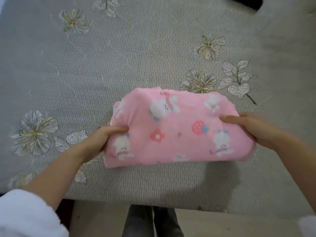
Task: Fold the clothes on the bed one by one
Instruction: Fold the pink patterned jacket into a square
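Observation:
A pink garment (177, 132) printed with white bunnies, a strawberry and a flower is folded into a thick rectangle. It hangs a little above the bed, casting a shadow beneath it. My left hand (102, 139) grips its left end, thumb on top and fingers underneath. My right hand (253, 127) grips its right end the same way. No other clothes show in this view.
The bed (119, 57) has a grey striped cover with embroidered flowers and leaves. Its near edge (153, 202) runs across the bottom, with my legs and the floor below. A dark object (246, 2) sits at the far top right.

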`<control>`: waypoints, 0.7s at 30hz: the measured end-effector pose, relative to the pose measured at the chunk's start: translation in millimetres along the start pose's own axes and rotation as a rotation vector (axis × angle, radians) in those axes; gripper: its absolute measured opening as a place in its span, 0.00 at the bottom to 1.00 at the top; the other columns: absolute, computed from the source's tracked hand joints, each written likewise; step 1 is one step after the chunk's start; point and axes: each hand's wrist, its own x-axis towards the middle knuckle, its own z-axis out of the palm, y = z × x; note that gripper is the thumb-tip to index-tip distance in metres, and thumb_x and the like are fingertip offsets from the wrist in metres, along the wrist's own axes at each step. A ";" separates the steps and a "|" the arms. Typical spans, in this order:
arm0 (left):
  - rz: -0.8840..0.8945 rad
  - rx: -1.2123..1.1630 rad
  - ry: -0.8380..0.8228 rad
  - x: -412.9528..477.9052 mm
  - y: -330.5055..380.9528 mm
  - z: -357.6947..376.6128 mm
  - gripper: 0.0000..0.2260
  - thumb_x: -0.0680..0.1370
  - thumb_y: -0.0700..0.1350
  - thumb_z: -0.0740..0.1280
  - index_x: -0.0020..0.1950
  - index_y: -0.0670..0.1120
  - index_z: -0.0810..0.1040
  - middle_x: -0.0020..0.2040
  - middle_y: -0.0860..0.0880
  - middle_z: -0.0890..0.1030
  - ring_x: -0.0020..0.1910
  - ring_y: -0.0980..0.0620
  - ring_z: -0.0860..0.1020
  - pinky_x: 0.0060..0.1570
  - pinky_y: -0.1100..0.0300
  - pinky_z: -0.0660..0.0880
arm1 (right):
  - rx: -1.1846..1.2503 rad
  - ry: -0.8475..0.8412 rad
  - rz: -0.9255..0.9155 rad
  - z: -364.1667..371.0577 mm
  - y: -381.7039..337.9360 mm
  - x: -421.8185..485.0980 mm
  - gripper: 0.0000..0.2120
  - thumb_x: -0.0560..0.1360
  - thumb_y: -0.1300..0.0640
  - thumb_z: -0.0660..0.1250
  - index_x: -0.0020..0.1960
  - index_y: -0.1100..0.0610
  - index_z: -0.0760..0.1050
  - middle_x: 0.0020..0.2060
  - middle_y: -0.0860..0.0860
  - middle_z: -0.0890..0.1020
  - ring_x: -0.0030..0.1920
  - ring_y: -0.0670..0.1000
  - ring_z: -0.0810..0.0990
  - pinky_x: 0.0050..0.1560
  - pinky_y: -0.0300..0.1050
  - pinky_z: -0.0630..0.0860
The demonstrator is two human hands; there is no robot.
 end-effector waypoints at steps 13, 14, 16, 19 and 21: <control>0.613 1.211 0.469 50.2 3.3 96.9 0.27 0.76 0.65 0.42 0.76 0.65 0.46 0.78 0.55 0.37 0.75 0.45 0.32 0.70 0.38 0.35 | -0.917 0.589 -0.523 83.7 4.0 26.9 0.28 0.77 0.38 0.44 0.76 0.44 0.57 0.78 0.50 0.55 0.77 0.52 0.50 0.72 0.53 0.40; 0.558 1.216 0.491 58.2 -3.2 96.2 0.28 0.76 0.67 0.41 0.76 0.64 0.45 0.78 0.56 0.37 0.75 0.44 0.33 0.70 0.37 0.35 | -0.926 0.545 -0.440 83.9 11.1 32.9 0.29 0.76 0.37 0.40 0.76 0.41 0.53 0.78 0.48 0.51 0.78 0.52 0.45 0.72 0.54 0.37; 0.511 1.227 0.510 68.9 -14.0 96.8 0.29 0.75 0.67 0.41 0.76 0.64 0.45 0.78 0.57 0.37 0.75 0.43 0.33 0.71 0.36 0.36 | -0.877 0.525 -0.322 82.5 25.3 46.2 0.29 0.75 0.36 0.37 0.76 0.37 0.46 0.78 0.46 0.48 0.78 0.51 0.41 0.73 0.57 0.36; 0.512 1.250 0.520 76.6 -21.2 101.8 0.29 0.76 0.66 0.42 0.76 0.63 0.44 0.78 0.57 0.37 0.75 0.43 0.33 0.71 0.37 0.35 | -0.877 0.540 -0.308 88.0 37.0 57.6 0.28 0.76 0.36 0.37 0.76 0.37 0.42 0.78 0.47 0.47 0.78 0.51 0.41 0.75 0.57 0.38; 0.515 1.246 0.529 81.7 -23.4 102.0 0.28 0.77 0.66 0.43 0.76 0.62 0.43 0.78 0.57 0.37 0.76 0.43 0.34 0.71 0.38 0.35 | -0.875 0.535 -0.308 89.9 38.8 61.5 0.29 0.76 0.37 0.37 0.76 0.37 0.41 0.78 0.48 0.47 0.78 0.51 0.41 0.75 0.56 0.39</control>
